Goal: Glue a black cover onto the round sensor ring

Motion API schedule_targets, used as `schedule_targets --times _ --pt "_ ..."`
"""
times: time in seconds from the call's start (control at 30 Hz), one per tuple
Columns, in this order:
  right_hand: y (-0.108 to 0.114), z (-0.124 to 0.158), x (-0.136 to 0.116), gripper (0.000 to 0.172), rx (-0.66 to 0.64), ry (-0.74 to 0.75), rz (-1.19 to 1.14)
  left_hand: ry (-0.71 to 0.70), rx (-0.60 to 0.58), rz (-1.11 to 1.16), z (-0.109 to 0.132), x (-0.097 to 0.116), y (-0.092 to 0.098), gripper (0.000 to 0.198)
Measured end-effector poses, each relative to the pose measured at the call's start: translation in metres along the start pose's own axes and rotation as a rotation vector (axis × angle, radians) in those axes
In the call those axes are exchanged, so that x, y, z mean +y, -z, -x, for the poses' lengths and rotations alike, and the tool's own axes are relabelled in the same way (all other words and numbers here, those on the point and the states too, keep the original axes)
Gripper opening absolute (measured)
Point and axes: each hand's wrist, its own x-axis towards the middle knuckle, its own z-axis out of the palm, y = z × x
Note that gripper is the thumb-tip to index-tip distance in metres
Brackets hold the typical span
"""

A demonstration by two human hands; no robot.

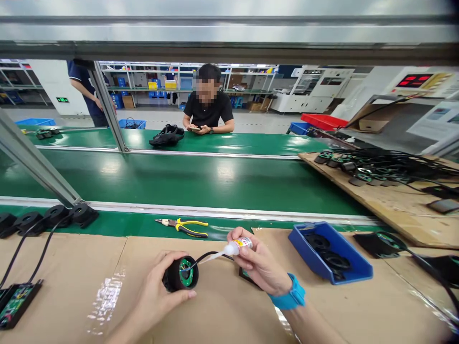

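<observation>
My left hand (158,291) is wrapped round a black round part (181,274) with a green circuit board in its face, tilted toward me above the cardboard-covered bench (71,267). A black cable leaves the part's face. My right hand (260,265), with a blue wristband, pinches a small glue bottle (238,245) whose white nozzle points at the green board. The nozzle tip sits close to where the cable meets the board.
Yellow-handled pliers (184,226) lie on the green strip behind my hands. A blue bin (332,253) of black rings stands to the right. Black round parts with cables (46,217) sit at the left. A person (208,107) sits across the green conveyor (186,179).
</observation>
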Motion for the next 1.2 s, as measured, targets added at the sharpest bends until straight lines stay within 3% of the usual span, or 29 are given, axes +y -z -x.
schedule_targets --times 0.23,0.53,0.97,1.2 --pt "0.0 -0.003 0.012 0.046 0.055 -0.07 -0.067 0.043 0.01 -0.052 0.003 -0.009 -0.004 0.051" --pt "-0.012 0.002 0.005 0.028 0.05 -0.088 -0.053 0.007 -0.04 -0.146 0.004 0.0 -0.004 0.045" --pt "-0.025 0.019 -0.005 0.029 -0.01 0.094 0.435 -0.068 -0.059 -0.23 0.008 0.007 -0.008 0.045" --pt "-0.038 0.029 -0.01 0.016 -0.021 0.274 0.804 -0.089 -0.063 -0.238 0.009 0.007 -0.011 0.051"
